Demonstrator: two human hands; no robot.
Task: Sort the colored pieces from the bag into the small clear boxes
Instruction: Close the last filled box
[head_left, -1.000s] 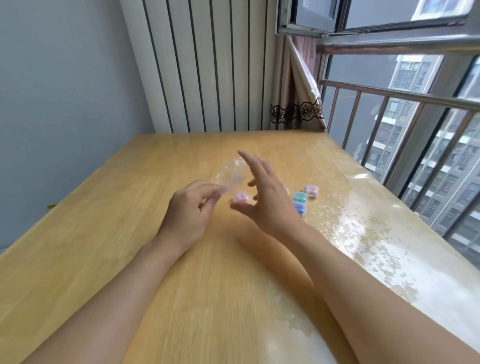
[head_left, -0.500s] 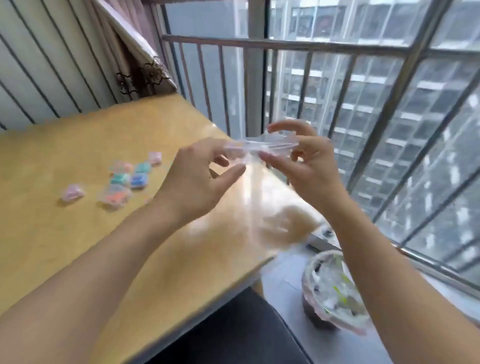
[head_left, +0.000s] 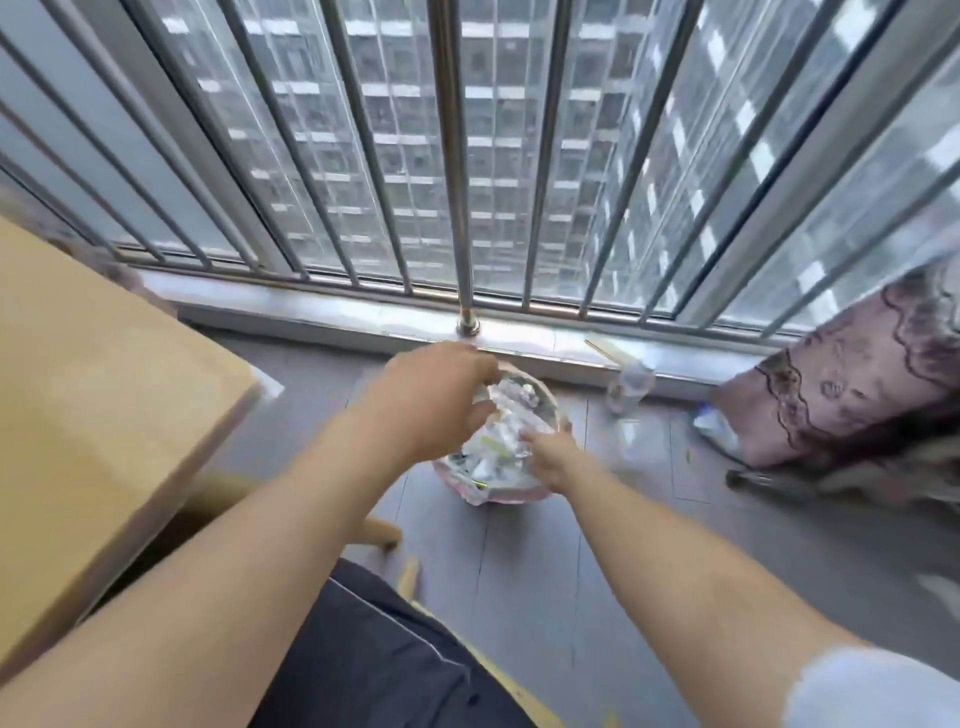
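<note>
Both hands reach down over a pink-rimmed waste bin (head_left: 511, 496) on the floor below the window railing (head_left: 457, 156): the left hand (head_left: 434, 400) hangs above its far rim, fingers curled, though whether they pinch anything I cannot tell. Nearer, the right hand (head_left: 550, 454) sits on the crumpled clear plastic (head_left: 506, 431) inside, its grip also unclear. Left of the bin stands the wooden surface (head_left: 93, 395); the bag cannot be picked out.

No text, label or number can be read anywhere.
</note>
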